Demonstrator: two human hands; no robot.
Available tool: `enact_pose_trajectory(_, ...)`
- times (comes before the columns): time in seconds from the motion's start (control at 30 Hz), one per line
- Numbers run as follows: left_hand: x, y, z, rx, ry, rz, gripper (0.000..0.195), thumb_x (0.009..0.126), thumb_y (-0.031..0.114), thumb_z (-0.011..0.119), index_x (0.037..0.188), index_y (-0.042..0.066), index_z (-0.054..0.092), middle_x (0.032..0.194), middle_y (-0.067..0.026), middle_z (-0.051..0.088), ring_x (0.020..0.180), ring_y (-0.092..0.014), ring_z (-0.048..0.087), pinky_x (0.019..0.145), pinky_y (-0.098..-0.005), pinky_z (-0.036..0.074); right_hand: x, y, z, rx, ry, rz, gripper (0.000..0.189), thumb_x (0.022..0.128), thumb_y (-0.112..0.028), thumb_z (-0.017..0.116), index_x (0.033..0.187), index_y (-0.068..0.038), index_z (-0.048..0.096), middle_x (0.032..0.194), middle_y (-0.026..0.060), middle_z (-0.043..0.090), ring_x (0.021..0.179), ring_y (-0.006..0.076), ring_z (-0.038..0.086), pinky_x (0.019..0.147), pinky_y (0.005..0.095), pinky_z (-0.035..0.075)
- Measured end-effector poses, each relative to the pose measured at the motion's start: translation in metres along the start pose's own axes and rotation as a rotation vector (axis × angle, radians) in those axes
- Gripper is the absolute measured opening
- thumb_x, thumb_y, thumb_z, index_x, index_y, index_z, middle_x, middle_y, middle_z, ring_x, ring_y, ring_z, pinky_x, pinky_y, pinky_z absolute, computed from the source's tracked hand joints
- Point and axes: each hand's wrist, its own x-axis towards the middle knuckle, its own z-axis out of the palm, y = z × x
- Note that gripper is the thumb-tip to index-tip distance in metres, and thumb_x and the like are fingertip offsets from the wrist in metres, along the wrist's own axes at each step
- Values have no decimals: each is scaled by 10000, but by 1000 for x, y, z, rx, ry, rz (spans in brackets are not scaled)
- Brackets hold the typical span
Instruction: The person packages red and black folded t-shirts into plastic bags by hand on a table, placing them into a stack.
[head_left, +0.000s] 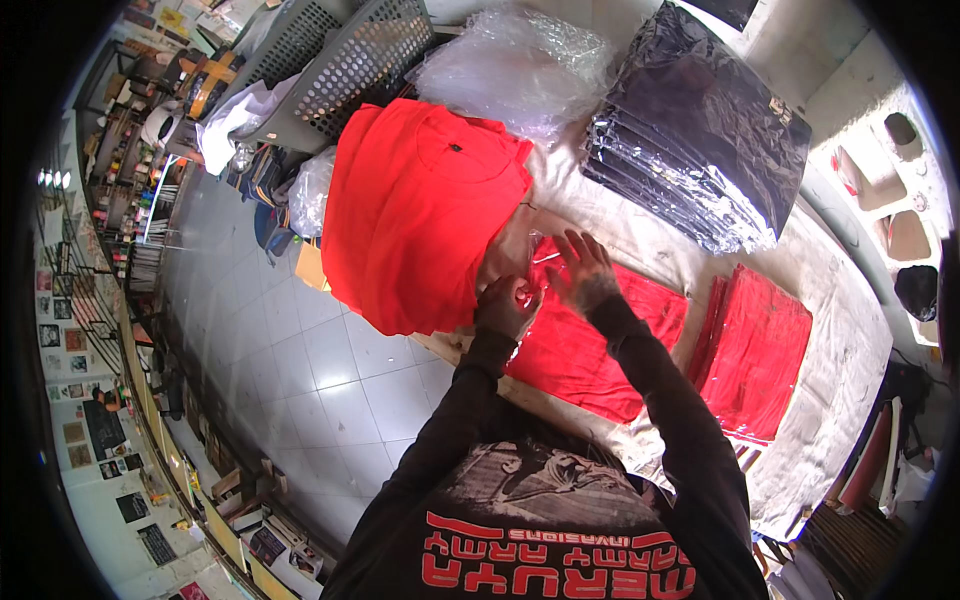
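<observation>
A folded red garment in a clear plastic bag (600, 345) lies in front of me on the cloth-covered table. My left hand (510, 306) is at its left edge, fingers curled, seemingly pinching the clear plastic there. My right hand (586, 271) rests over the upper left part of the same package, fingers spread. To the left of both hands is a thick pile of red T-shirts (420, 217), the top one with its round collar showing. A smaller stack of bagged red garments (761, 352) sits to the right of the package.
Behind the package stands a stack of dark garments in shiny plastic (697, 127). Beside it lies a heap of clear plastic bags (517, 67). Grey perforated crates (360, 67) stand behind the T-shirt pile. The light cloth (832, 420) covers the table; tiled floor (315, 405) shows on the left.
</observation>
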Motion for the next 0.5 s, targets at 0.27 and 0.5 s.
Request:
enact_pose_trajectory(0.27, 4, -14, 13, -384, -48, -117, 192, 895, 192, 806, 967, 36, 721, 870, -65, 727, 765, -183, 690, 708, -329, 557, -42, -6, 37, -177, -115, 18, 786, 994, -485, 594, 1630, -104, 333, 1724, 176, 215, 1612, 363, 150, 1287, 600, 129)
enact_pose_trajectory(0.5, 4, -66, 30, -797, -29, -296, 275, 905, 256, 819, 1009, 32, 699, 897, -36, 694, 771, -161, 631, 727, -345, 546, -33, -16, 17, -218, -175, -31, 771, 988, -453, 610, 1626, -110, 346, 1724, 172, 221, 1618, 351, 140, 1284, 598, 143)
